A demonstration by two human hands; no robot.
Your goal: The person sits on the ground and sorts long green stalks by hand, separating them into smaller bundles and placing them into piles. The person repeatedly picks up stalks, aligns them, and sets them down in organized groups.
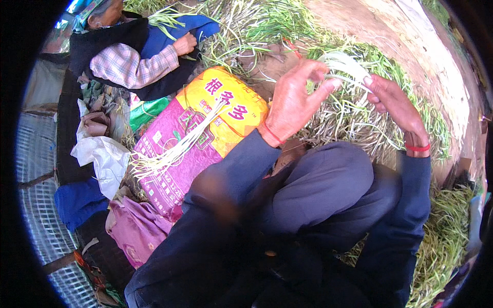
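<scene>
Both hands are raised over a heap of green-topped, white-stemmed plants. A few pale stems span the gap between them. My right hand pinches the stems between thumb and fingers. My left hand is curved at their other end, thumb and forefinger close to them; whether it grips them is unclear. A red cord circles each wrist. To the left, a small bunch of trimmed white stems with pale roots lies across a yellow and purple printed sack.
A co-worker in a plaid sleeve sits at the upper left, a hand near green stalks. More plants lie at the top and lower right. White crumpled plastic, pink cloth and a mesh panel are at left.
</scene>
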